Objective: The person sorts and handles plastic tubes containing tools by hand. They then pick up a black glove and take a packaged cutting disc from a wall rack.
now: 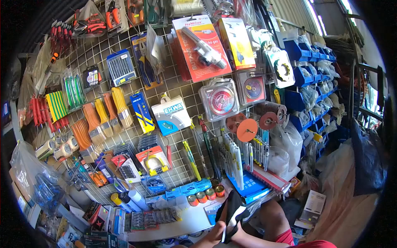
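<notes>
At the bottom of the view, both my hands are around a black, soft-looking item with a white stripe [233, 211]; its kind is not clear. My left hand [214, 234] is closed on its lower left side, thumb up along it. On the lower right side my right hand [239, 234] grips the same item, its fingers partly hidden. The item is held up in front of the white shelf [188, 219], close to several small orange-labelled cans [206, 196] and a blue-and-white EHWA box [212, 211].
A wire grid wall ahead carries paintbrushes [122, 107], a NaMilux gas torch pack [202, 49], cutting discs [217, 99] and pliers [144, 58]. Blue bins [295, 51] line the right side. My bare knee [273, 217] is beside my hands, near a white box [313, 206].
</notes>
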A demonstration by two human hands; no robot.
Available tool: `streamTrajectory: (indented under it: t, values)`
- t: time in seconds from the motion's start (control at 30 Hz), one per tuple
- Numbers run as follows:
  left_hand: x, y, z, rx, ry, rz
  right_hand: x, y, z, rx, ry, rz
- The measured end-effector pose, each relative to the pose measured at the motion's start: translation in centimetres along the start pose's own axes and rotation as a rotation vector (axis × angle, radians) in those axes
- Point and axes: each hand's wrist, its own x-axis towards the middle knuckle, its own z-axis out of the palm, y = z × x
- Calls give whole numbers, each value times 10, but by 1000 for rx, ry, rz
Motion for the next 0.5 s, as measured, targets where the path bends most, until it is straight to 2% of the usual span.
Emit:
streamTrajectory:
  t: [0.07, 0.17, 0.2, 0.23, 0.33, 0.4, 0.43, 0.47, 0.5]
  values:
    - [-6, 8, -5, -63, -56, -66, -7, 6, 4, 4, -37, 4]
    - [-12, 18, 0, 11, -148, -51, -21, 68, 17, 37, -135, 82]
    - [-11, 22, 5, 63, -185, -18, -19, 60, 17, 184, -82, 160]
    - [-12, 27, 10, 134, -228, 39, -16, 50, 18, 334, -18, 230]
    - [-15, 38, 22, 445, -358, 279, -2, 24, 9, 239, -3, 204]
    - [-6, 49, 18, 985, -446, 545, 4, 10, 5, 165, -12, 171]
    - [3, 50, 20, 1236, -402, 540, 8, 4, 4, 125, -20, 150]
    - [-6, 59, 17, 1193, -442, 373, 10, -3, 3, 92, -29, 135]
    - [5, 54, 8, 1106, -397, 604, 11, -9, 4, 61, -41, 117]
